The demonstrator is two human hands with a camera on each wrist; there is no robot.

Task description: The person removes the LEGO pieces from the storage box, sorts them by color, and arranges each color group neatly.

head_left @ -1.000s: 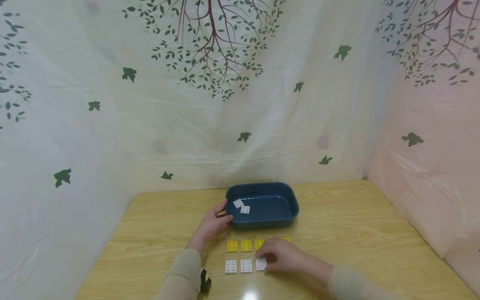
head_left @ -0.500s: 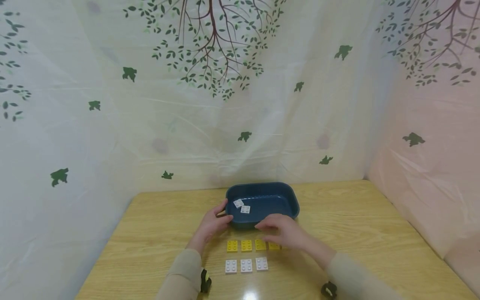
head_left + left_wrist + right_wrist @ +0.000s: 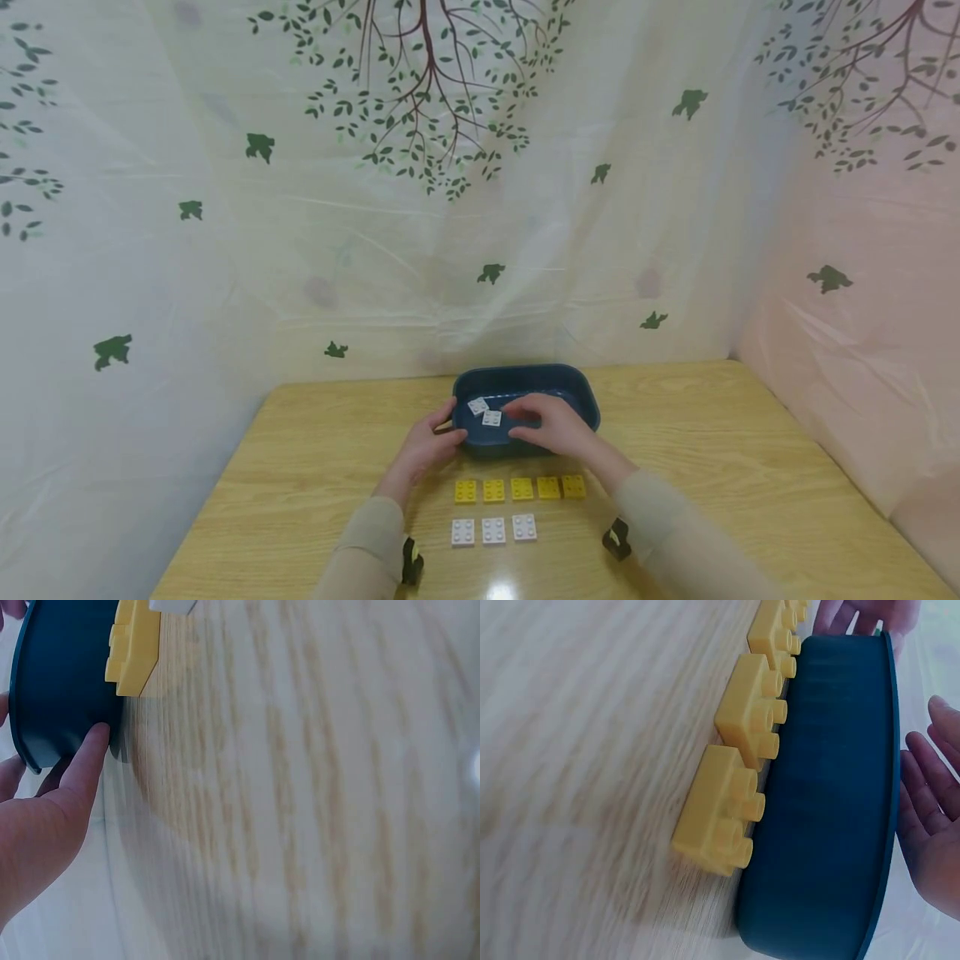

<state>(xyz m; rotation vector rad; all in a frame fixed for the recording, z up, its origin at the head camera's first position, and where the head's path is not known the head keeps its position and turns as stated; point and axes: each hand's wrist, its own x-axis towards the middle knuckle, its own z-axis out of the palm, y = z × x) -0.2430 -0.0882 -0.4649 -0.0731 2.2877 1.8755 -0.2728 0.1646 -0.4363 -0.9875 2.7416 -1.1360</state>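
Observation:
A dark blue rectangular tray [image 3: 577, 433] stands toward the back of the table, with two white building bricks, one of them [image 3: 492, 418] nearer the right hand, in its left half. My left hand [image 3: 426, 450] holds the tray's left front corner; its thumb [image 3: 88, 761] lies against the front wall and its fingers reach the left end. The right hand [image 3: 551, 425] is over the tray, thumb and fingers apart, fingertips just right of the nearer white brick. Between the right hand's fingers [image 3: 926, 784] nothing shows in the right wrist view.
In front of the tray runs a row of several yellow bricks [image 3: 522, 489], close to its wall in the right wrist view. Nearer me, three white bricks [image 3: 493, 531] form a second row on the wooden table [image 3: 712, 467]. A patterned cloth [image 3: 390, 275] hangs behind.
My right hand has left the third white brick in the front row and moved up, over the yellow bricks, into the tray. The left hand stays at the tray's corner.

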